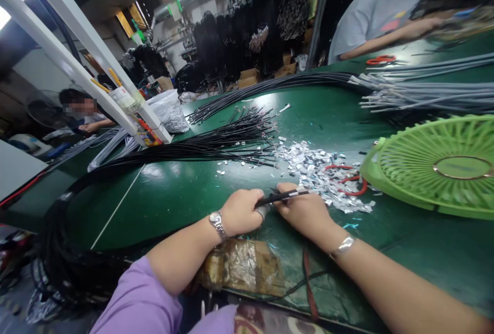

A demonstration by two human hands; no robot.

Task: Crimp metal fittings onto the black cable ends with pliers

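Note:
My left hand (240,213) is closed around a black cable (266,201) above the near side of the green table. The cable points right, and its end shows a pale, silvery section. Fingers curled, my right hand (303,215) pinches at the cable close to that end; whether it also holds a small tool is hidden. Just beyond my right hand lies a heap of silvery foil scraps (309,161), with red-handled scissors (362,190) partly on it. A bundle of black cables (216,141) with stripped ends rests further back.
A green fan (432,164) stands to the right. Grey cables (428,94) lie behind it, near orange-handled scissors (380,59). A co-worker in a grey shirt (374,20) sits across the table. White posts (88,40) rise at left; taped cardboard (247,267) lies at the near edge.

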